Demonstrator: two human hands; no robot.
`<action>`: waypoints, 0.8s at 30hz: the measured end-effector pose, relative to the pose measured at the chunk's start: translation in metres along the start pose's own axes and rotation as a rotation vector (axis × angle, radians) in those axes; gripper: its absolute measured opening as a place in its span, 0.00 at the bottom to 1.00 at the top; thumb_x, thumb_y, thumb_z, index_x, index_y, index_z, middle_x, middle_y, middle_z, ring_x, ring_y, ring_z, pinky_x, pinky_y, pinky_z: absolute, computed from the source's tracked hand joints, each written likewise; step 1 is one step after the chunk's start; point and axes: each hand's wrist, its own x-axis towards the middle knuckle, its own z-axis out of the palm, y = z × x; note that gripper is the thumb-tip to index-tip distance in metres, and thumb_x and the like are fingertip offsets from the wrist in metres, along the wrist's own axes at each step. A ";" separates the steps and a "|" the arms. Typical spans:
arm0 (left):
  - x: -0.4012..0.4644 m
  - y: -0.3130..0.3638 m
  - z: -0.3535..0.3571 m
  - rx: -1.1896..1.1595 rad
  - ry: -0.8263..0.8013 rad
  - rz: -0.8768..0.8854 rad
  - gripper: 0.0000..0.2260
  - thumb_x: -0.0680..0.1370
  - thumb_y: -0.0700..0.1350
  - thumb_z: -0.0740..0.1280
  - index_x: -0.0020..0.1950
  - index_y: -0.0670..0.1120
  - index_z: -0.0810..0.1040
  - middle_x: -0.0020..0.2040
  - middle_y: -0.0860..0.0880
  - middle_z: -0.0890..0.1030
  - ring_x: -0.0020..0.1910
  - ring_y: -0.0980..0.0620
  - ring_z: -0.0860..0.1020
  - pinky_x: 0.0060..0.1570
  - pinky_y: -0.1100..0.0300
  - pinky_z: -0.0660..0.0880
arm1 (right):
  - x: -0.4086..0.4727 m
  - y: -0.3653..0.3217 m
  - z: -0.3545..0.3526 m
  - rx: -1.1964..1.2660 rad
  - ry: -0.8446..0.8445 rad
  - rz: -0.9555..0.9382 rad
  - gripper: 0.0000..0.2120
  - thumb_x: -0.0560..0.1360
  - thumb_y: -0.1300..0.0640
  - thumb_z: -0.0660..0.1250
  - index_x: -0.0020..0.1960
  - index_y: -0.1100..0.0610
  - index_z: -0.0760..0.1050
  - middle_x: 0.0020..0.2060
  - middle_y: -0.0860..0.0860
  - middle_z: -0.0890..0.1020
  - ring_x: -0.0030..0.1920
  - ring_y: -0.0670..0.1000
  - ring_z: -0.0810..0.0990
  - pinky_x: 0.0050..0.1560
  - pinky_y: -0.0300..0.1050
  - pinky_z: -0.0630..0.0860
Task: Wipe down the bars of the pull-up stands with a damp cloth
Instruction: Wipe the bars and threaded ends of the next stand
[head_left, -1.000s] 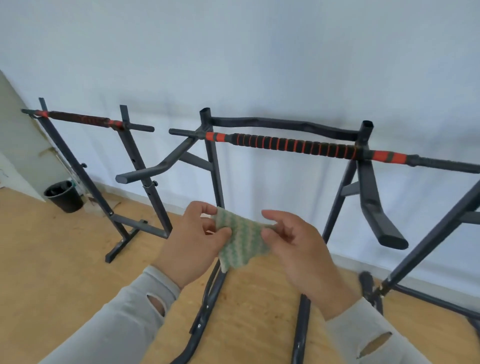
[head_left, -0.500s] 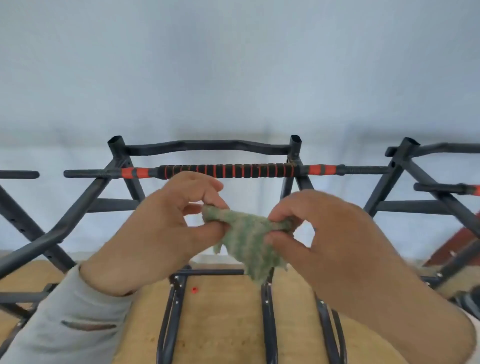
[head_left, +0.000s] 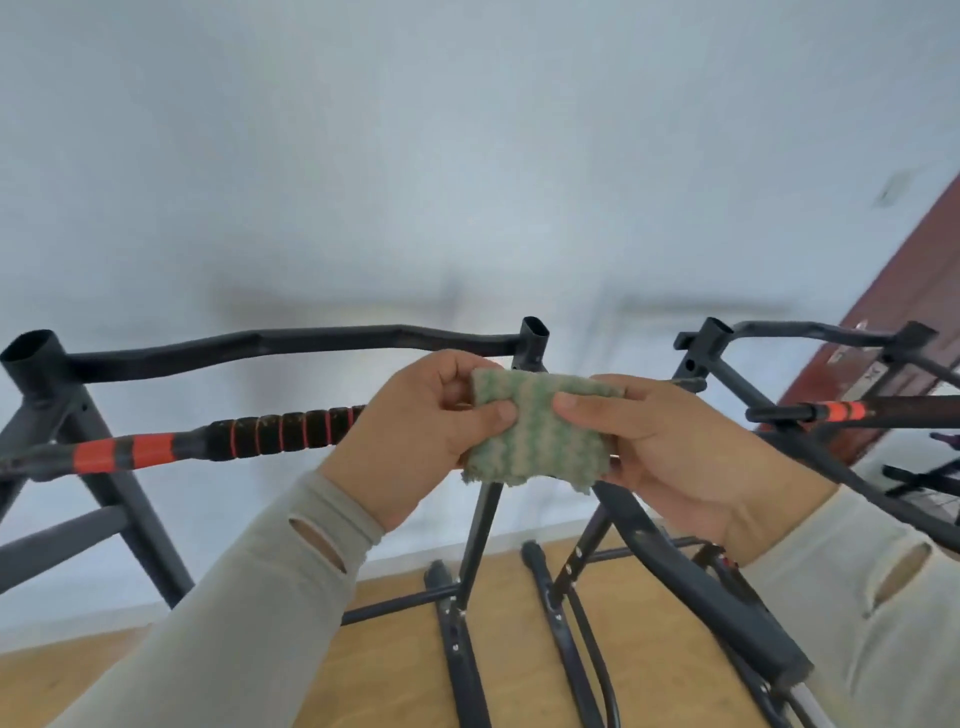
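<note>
Between both hands, at chest height before the nearest stand, a green-and-cream cloth (head_left: 537, 428) is held spread flat. The left hand (head_left: 415, 434) pinches its left edge with thumb over curled fingers (head_left: 498, 413); the right hand (head_left: 670, 441) pinches the right edge the same way. It looks like the step is readying the cloth, with wiping not yet begun: it sits just in front of the grip bar (head_left: 218, 441), and whether it touches is hard to tell. Next it likely needs wrapping round that bar and sliding along it. The cloth looks thick, fuzzy and wavy-striped, with a ragged lower edge; dampness cannot be judged. The upper black bar (head_left: 291, 340) runs behind
</note>
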 end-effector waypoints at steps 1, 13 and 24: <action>0.002 -0.006 0.001 -0.022 0.020 -0.008 0.09 0.75 0.36 0.73 0.54 0.43 0.80 0.46 0.45 0.86 0.43 0.46 0.84 0.39 0.54 0.81 | 0.004 0.002 -0.003 -0.016 0.029 -0.021 0.15 0.71 0.56 0.74 0.54 0.63 0.83 0.52 0.55 0.88 0.53 0.55 0.87 0.54 0.47 0.82; 0.066 -0.026 0.011 0.216 0.066 0.020 0.10 0.78 0.40 0.71 0.57 0.50 0.78 0.50 0.52 0.85 0.49 0.53 0.84 0.50 0.54 0.82 | 0.051 0.020 -0.071 0.036 0.212 -0.043 0.11 0.83 0.62 0.62 0.63 0.66 0.76 0.58 0.62 0.85 0.57 0.60 0.86 0.56 0.54 0.82; 0.125 -0.066 0.061 1.550 -0.033 0.240 0.22 0.80 0.61 0.59 0.70 0.52 0.68 0.65 0.53 0.76 0.63 0.50 0.74 0.67 0.54 0.69 | 0.108 0.054 -0.184 -0.050 0.559 -0.057 0.08 0.83 0.58 0.65 0.53 0.51 0.83 0.49 0.49 0.88 0.55 0.56 0.86 0.61 0.59 0.81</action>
